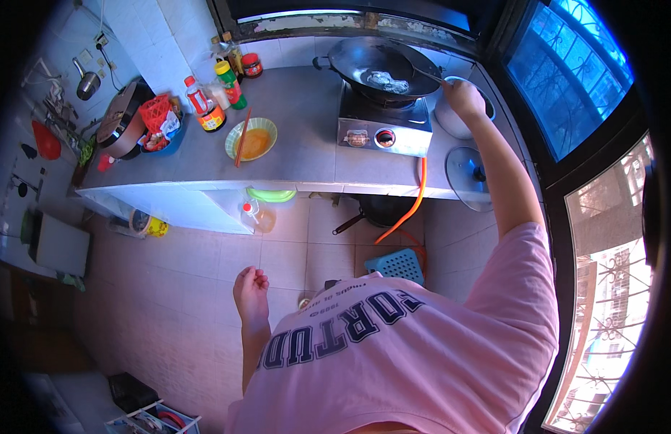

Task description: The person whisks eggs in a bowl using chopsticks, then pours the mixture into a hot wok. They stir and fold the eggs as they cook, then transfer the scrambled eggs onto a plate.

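At the right end of the counter, my right hand [465,100] grips the thin handle of a cooking utensil [426,75], probably a ladle or spatula. The handle slopes down into a dark wok [349,59]. Glossy pale patches, liquid or glare, show in the wok's bottom; I cannot tell which. Under the wok stands a portable gas stove [362,130] with a round front knob [385,138]. My left hand [252,287] hangs low in front of the counter, fingers loosely curled, with nothing visible in it.
Left on the counter [308,146], chopsticks [242,144] rest across a bowl [231,144] of yellow-orange liquid. Sauce bottles [211,116] stand behind it. A pot [449,122] and glass lid [465,173] sit right of the stove. An orange hose [416,203] hangs down near a blue stool [397,266].
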